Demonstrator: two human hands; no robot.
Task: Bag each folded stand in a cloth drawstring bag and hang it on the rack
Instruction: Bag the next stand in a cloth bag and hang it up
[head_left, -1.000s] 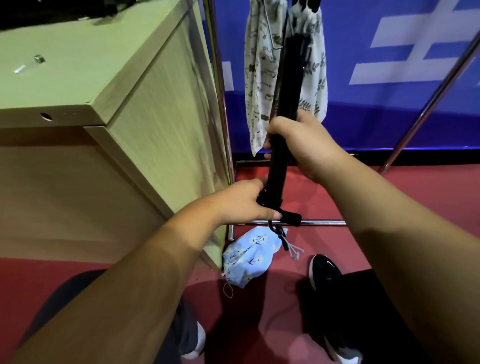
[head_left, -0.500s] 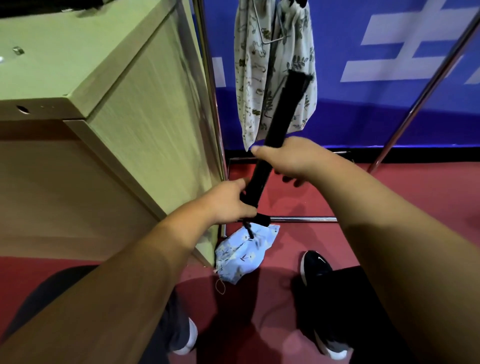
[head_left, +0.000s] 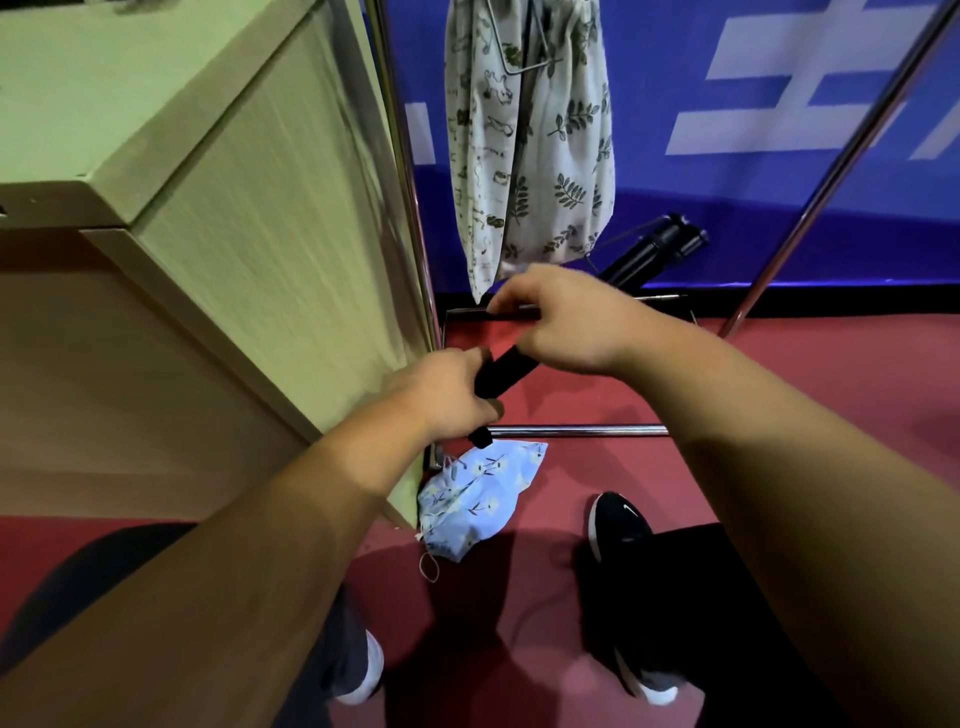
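Observation:
I hold a black folded stand with both hands, tilted low over the floor with its far end pointing up and right. My left hand grips its lower end. Further up the shaft my right hand is wrapped around it. A light blue flowered drawstring bag lies crumpled on the red floor just below my left hand. Two white printed cloth bags hang from the rack above the stand.
A pale wooden cabinet stands close on the left. The rack's chrome upright, slanted brace and floor bar frame the spot. A blue banner wall is behind. My dark shoes are on the red floor.
The stand has swung from nearly upright down to a low slant, its top moving right and down. Both hands have dropped with it and keep their grip.

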